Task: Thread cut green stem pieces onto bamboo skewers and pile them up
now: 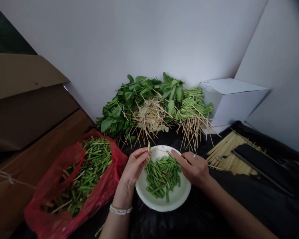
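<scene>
At the white bowl's (183,192) far side, a green stem piece (149,148) is pinched upright by the left hand (136,162); a thin stick (161,150) is held by the right hand (195,166), pointed left. Forearms angled inward. Bowl is set on black sheeting (149,229), pale wall (149,33) behind. White box (226,106) marks can't be read.

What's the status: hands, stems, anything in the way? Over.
Left hand pinching pale-green stem piece. Right hand holding thin stick. Cut green stems in white bowl below. Red bag off left; nothing visibly blocking between hands.
</scene>
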{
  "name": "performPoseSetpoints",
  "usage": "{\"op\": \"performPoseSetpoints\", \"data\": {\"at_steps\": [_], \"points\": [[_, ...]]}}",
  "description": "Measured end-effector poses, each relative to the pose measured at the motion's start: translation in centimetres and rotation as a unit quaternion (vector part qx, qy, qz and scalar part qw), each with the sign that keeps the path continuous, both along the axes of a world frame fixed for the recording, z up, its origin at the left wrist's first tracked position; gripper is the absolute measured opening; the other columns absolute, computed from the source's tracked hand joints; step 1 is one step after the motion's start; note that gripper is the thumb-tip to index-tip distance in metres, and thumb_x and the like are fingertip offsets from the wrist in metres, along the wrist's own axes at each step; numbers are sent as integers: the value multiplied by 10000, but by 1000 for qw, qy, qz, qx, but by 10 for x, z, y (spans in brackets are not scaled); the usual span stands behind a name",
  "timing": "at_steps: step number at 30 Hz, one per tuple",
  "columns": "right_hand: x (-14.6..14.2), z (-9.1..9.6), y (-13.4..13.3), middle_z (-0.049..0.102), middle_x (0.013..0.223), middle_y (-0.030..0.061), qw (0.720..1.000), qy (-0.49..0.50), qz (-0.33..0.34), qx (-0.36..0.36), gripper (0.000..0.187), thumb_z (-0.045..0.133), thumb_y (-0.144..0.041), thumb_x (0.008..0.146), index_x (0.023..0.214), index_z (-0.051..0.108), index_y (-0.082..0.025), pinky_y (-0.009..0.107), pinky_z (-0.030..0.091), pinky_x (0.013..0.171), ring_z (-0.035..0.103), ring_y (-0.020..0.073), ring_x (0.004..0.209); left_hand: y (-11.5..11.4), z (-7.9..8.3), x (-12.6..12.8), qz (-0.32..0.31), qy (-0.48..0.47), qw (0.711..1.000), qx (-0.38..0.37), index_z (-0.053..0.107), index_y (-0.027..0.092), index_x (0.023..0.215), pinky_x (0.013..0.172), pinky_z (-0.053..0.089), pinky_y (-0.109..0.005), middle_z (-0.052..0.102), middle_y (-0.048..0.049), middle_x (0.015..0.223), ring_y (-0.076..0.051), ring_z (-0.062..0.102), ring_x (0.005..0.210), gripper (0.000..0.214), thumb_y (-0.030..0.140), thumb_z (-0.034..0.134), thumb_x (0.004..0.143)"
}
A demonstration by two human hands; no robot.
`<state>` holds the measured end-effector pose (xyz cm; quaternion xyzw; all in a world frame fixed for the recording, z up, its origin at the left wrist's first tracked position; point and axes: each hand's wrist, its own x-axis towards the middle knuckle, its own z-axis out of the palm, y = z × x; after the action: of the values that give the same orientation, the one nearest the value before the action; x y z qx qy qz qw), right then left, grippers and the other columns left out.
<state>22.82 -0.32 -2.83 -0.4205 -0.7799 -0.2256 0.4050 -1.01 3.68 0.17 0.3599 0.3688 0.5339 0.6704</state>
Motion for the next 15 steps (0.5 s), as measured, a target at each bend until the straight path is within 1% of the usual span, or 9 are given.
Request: {"op": "performPoseSetpoints", "data": {"at_steps": [3,7,12,15], "points": [[3,0,-3,670,813,30,1000,-6,19,-17,569,448,-34,854,1380,487,-248,266,419,620,587,138,707,-2,0,4,18,8,1000,1,777,162,832,645,494,-159,759,-21,750,-77,650,663,247,196,867,604],[2,1,-7,684,873,41,999,-2,32,-32,580,473,-35,854,1399,467,-234,275,427,633,600,147,743,-2,1,6,26,10,999,-22,778,155,835,623,508,-174,746,-21,716,-87,650,638,242,186,860,610],[1,1,-8,683,859,35,999,-7,27,-36,514,476,-44,863,1342,526,-222,271,405,618,572,136,712,0,0,5,24,5,999,-35,781,143,831,612,517,-164,747,-29,702,-83,650,623,254,170,867,594],[1,1,-7,676,842,35,999,-7,29,-23,466,486,-23,854,1285,570,-180,265,399,619,566,129,713,0,-1,5,19,7,999,-35,782,140,832,613,519,-163,749,-32,698,-79,646,612,263,172,873,587]]}}
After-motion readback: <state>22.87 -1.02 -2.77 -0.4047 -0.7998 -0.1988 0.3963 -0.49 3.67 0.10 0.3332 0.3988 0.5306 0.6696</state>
